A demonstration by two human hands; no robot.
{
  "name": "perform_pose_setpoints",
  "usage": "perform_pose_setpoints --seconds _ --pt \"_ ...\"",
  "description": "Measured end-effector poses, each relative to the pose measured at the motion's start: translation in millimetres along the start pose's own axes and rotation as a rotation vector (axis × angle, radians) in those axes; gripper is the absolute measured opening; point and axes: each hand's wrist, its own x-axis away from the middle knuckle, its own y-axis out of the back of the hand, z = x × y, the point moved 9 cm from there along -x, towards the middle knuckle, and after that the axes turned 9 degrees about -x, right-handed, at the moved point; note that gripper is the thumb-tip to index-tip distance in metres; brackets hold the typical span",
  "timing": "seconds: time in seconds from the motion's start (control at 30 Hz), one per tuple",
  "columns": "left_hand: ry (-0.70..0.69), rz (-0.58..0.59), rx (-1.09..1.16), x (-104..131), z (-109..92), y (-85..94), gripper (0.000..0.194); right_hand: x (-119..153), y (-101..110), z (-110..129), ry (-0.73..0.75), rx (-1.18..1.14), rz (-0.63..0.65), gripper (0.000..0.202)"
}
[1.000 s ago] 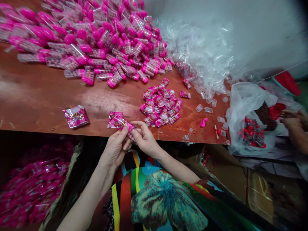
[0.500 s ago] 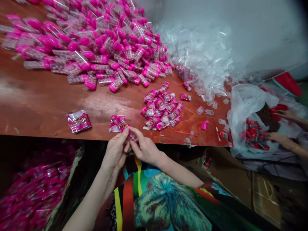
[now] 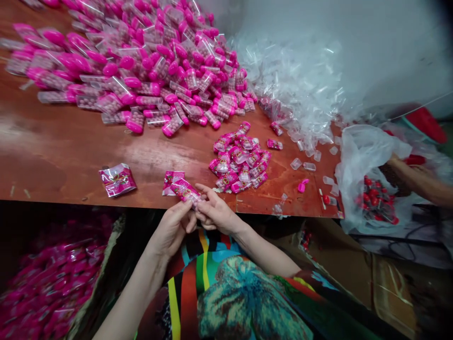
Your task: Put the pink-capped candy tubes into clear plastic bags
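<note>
Just past the table's front edge, both my hands pinch a pink printed candy wrapper (image 3: 184,189). My left hand (image 3: 174,224) grips its near end from below, thumb on top. From the other side my right hand (image 3: 216,211) closes on the same end, its index finger slightly raised. Pale pink candies show at that end, partly hidden by my fingers. Beyond it a flat pink wrapper stack (image 3: 168,184) lies on the table. A second wrapper stack (image 3: 117,180) is to the left, and a small heap of pink packets (image 3: 240,159) is to the right.
A large pile of pink-capped candy tubes (image 3: 141,71) covers the table's back left. Clear plastic pieces (image 3: 297,85) are heaped behind right. A plastic bag (image 3: 348,165) holds red-capped pieces; another person's arm (image 3: 421,179) reaches there. Below left stands a box of pink packets (image 3: 63,283).
The wrapper is now stretched out more plainly between my hands, and the candy tube is less visible. My right hand has shifted slightly right. The other person's arm has moved over the bag.
</note>
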Motion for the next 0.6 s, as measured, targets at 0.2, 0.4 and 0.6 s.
perform_pose_setpoints --seconds 0.2,0.4,0.6 --pt "-0.049 -0.145 -0.041 -4.0 -9.7 9.7 0.039 -1.9 7.6 -4.2 0.117 0.202 0.021 0.070" --pt "-0.049 -0.249 -0.067 -4.9 -1.5 10.1 0.041 -10.8 15.2 -7.4 0.179 0.341 -0.011 0.070" --pt "-0.025 -0.113 -0.157 1.3 -4.3 -1.9 0.038 1.8 20.5 34.8 0.283 0.454 -0.074 0.062"
